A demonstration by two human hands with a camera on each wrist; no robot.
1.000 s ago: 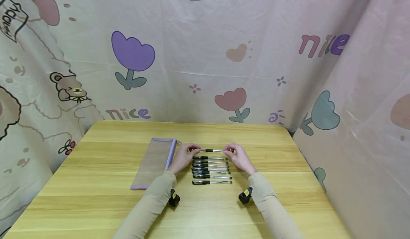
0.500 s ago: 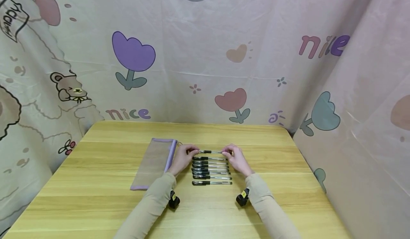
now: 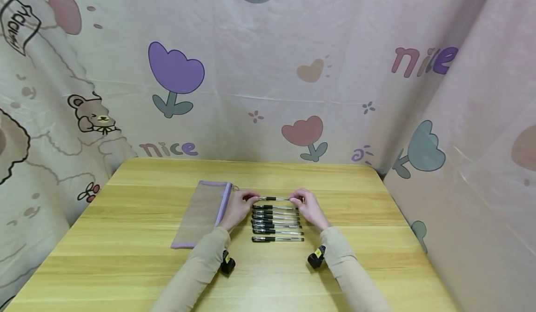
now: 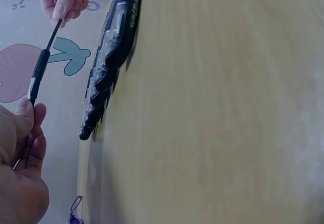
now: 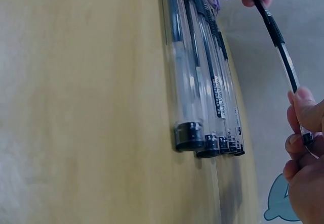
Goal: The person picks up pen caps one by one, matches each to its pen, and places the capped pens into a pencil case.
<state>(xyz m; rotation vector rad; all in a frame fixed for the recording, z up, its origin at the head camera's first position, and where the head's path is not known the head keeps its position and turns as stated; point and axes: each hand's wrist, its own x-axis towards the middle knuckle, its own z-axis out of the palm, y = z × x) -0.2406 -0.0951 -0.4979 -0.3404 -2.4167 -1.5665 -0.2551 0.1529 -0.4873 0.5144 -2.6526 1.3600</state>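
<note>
Wood table [image 3: 125, 261]: we see a row of pens [image 3: 277, 223] beside a mesh pouch [image 3: 203, 212].
Change: barely any; the pen [image 3: 276, 198] we hold has sunk slightly toward the row's far end.
Left hand [image 3: 239, 206]: fingers pinch its capped end.
Right hand [image 3: 307, 207]: fingers pinch the other end, level.

Head cam looks forward and down from above the near edge of the table [image 3: 125, 256], whole top in view. Wrist cams sit low, v. close to the wood – one each side of the pen row [image 3: 276, 221], facing inward. All three share it.
</note>
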